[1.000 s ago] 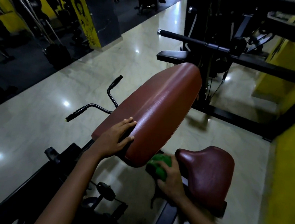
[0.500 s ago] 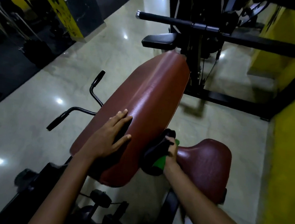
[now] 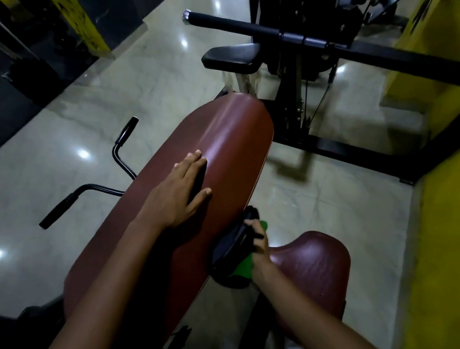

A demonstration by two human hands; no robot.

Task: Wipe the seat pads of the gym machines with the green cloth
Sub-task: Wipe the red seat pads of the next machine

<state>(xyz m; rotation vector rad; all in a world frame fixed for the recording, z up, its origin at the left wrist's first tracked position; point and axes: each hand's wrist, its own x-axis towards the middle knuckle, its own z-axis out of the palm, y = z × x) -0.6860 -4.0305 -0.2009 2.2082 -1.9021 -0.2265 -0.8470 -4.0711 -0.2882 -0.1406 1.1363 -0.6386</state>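
Gripping the green cloth [image 3: 243,267] with curled fingers, the right hand [image 3: 258,239] sits in the gap between the long brown back pad [image 3: 225,146] and the small brown seat pad [image 3: 312,268], where a dark strip, perhaps the pad's underside or part of the cloth, covers most of the green; a second ago the cloth was a bright bunched lump under that hand at the lower end of the long pad, and now only a green sliver shows below the hand. Flat on the long pad, the left hand [image 3: 182,195] lies with straight, spread fingers; it has slid further up the pad from the lower edge where it rested a second ago. Beyond the pad, the black curved handle [image 3: 118,161] sticks out to the left over the pale glossy floor [image 3: 55,187], and the black machine frame [image 3: 296,68] now fills more of the top of the view than before, as the camera has tipped closer and lower.
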